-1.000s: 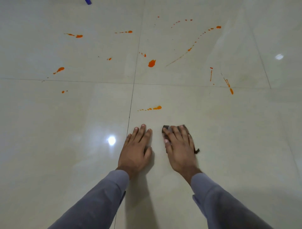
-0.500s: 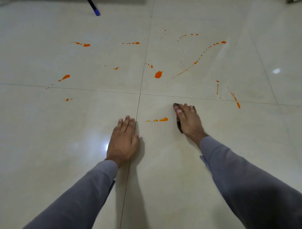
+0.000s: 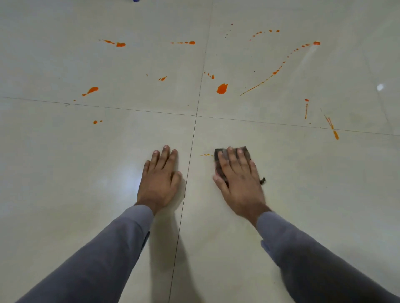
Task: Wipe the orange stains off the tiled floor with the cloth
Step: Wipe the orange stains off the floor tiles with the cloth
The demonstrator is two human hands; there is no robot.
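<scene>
My right hand presses flat, fingers straight, on a dark folded cloth on the cream tiled floor. The cloth covers the right end of a short orange streak, whose small drops still show just left of it. My left hand rests flat on the tile left of the grout line. Further out, orange stains are scattered: a big blob, a long dotted trail, splashes at the left and marks at the right.
Dark grout lines cross at the floor's middle. A blue object pokes in at the top edge. Bright light reflections lie on the tile left of my left hand and at the far right.
My right hand slid the cloth left and back over the short orange streak; most of that streak is now covered or gone. My left hand stayed planted on the floor.
</scene>
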